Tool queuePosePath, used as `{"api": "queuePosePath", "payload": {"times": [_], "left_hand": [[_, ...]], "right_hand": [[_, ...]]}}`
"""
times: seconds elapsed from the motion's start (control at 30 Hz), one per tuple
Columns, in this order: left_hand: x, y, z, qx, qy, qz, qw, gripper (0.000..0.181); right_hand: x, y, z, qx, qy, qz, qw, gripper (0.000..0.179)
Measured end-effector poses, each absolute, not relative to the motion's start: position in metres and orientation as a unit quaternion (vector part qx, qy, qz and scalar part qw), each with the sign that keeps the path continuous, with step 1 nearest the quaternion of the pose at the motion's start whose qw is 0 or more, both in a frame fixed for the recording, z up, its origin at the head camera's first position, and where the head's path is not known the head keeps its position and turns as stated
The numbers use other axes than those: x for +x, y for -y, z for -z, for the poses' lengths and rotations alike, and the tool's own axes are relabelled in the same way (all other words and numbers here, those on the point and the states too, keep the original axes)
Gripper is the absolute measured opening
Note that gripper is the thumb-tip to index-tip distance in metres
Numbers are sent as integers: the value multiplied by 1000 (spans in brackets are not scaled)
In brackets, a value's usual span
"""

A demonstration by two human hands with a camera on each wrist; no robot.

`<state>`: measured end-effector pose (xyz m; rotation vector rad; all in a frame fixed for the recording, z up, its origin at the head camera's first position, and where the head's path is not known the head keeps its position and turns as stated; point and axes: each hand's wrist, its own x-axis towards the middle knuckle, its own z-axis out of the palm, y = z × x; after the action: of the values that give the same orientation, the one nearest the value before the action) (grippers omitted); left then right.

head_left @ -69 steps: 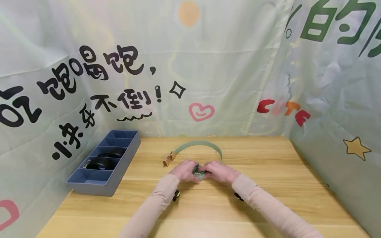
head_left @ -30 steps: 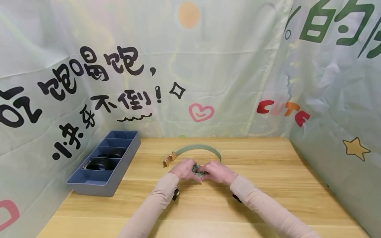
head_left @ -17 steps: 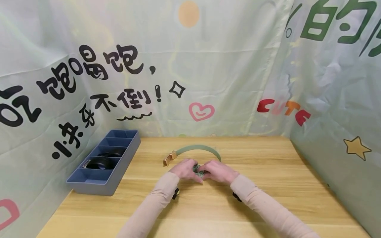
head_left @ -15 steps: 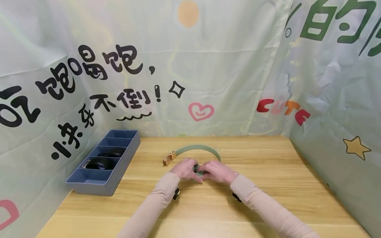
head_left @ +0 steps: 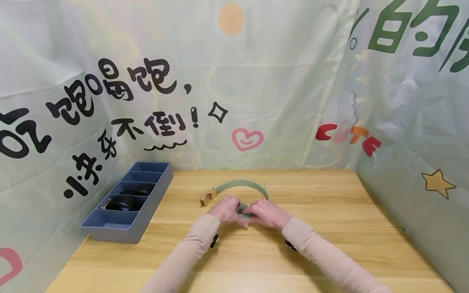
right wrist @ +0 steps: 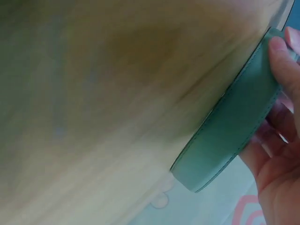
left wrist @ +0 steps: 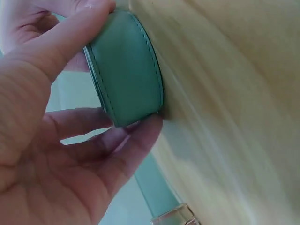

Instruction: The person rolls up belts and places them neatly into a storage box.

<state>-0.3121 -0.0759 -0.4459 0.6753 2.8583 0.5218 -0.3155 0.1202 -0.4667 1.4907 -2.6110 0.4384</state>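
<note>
A green belt with stitched edges is partly wound into a coil (head_left: 243,211) near the middle of the table. My left hand (head_left: 225,210) grips the coil's left side; in the left wrist view its thumb and fingers (left wrist: 140,140) close round the green band. From the right, my right hand (head_left: 270,214) pinches the coil, with thumb and index fingertip at its centre and near side. The loose strap (head_left: 242,183) arcs behind both hands, standing on its edge, and ends at a rose-gold buckle (head_left: 208,197). In the right wrist view, the strap (right wrist: 229,122) runs out from under the right hand's fingers.
At the left of the wooden table (head_left: 329,228) stands a blue-grey divided tray (head_left: 141,228). Black rolled belts (head_left: 122,203) lie in two of its compartments. Printed cloth walls (head_left: 286,101) enclose the back and both sides.
The loose arc of strap has grown shorter and flatter, its right end drawn in toward the coil. Both hands stay at the coil with small finger shifts; the buckle and tray have not moved.
</note>
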Motion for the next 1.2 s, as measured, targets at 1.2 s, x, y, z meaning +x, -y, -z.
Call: {"api": "queuePosePath", "payload": {"times": [1.2], "left_hand": [[-314,77,451,253,-948,-182,66,47]], "right_hand": [[-320,-121,461,469,861,-195,-25,30]]}}
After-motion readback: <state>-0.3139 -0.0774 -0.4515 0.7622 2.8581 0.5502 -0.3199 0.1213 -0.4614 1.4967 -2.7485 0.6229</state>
